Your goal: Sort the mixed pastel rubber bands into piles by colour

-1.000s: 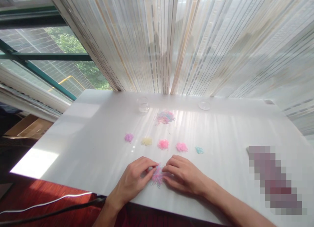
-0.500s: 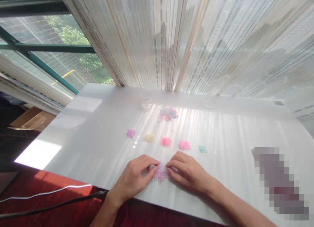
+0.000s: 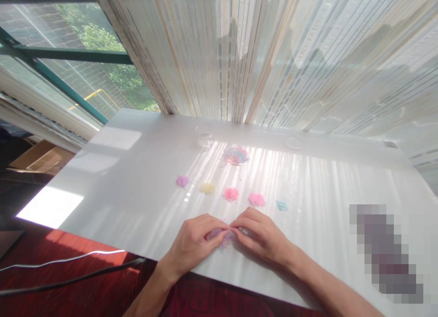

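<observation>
My left hand [image 3: 195, 241] and my right hand [image 3: 265, 237] meet fingertip to fingertip over a loose heap of lilac and pink rubber bands [image 3: 224, 244] near the table's front edge. Both hands are closed in a pinch on rubber bands, though the fingers cover much of the heap and the exact hold is blurred. Beyond them runs a row of small sorted heaps: purple bands [image 3: 182, 181], yellow bands [image 3: 207, 188], coral-pink bands [image 3: 231, 194], pink bands [image 3: 257, 199] and teal bands [image 3: 282, 205]. Farther back lies a mixed-colour heap [image 3: 235, 156].
A clear container [image 3: 204, 138] stands behind the mixed heap on the white table [image 3: 147, 171], and a clear round lid [image 3: 293, 143] lies to its right. A blurred-out object [image 3: 386, 253] is at the right. Striped curtains [image 3: 212, 57] hang along the back edge.
My two hands have come together, fingertips now touching over the lilac and pink heap and covering more of it. The camera view has shifted slightly; the other heaps stay put.
</observation>
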The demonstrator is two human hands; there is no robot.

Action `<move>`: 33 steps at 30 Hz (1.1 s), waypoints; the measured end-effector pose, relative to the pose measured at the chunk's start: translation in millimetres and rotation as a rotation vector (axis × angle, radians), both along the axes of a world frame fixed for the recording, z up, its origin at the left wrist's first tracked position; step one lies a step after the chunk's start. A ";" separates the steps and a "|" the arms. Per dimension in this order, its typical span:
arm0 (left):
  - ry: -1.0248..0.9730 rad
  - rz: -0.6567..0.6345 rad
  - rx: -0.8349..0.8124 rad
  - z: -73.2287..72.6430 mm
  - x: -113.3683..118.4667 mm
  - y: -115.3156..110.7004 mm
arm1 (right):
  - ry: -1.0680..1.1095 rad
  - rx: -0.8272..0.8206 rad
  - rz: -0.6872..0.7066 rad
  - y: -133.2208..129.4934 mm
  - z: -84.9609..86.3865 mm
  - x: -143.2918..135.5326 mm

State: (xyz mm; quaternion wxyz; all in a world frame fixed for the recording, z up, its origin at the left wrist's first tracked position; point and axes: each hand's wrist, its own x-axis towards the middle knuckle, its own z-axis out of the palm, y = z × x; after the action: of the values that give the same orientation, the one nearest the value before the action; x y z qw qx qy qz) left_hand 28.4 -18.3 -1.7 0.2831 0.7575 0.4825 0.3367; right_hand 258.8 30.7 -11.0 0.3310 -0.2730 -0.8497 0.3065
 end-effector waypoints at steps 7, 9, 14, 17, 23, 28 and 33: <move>-0.024 0.002 -0.035 1.9 -1.4 0.6 | -0.028 0.006 0.022 -0.3 -0.8 2.4; -0.024 -0.010 -0.046 3.0 -1.9 1.4 | -0.048 0.024 0.020 -0.7 -1.7 2.8; -0.013 -0.014 -0.085 4.8 -3.5 2.9 | -0.084 0.045 0.024 -0.2 -1.3 4.7; 0.005 -0.008 -0.086 5.7 -4.6 3.5 | -0.091 0.049 0.028 0.8 0.0 6.3; 0.039 -0.007 -0.103 8.3 -7.1 3.7 | -0.094 0.065 0.023 1.7 1.4 7.9; 0.081 -0.025 -0.079 11.0 -8.9 2.9 | -0.077 0.101 -0.023 3.2 2.2 8.5; 0.087 -0.006 -0.035 10.5 -8.1 1.2 | -0.030 0.128 -0.054 4.0 3.7 9.0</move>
State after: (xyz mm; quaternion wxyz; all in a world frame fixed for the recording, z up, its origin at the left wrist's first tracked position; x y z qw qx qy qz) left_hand 20.3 -17.1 8.7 0.2759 0.7677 0.4979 0.2943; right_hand 267.8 34.6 -7.3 0.3431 -0.2785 -0.8649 0.2382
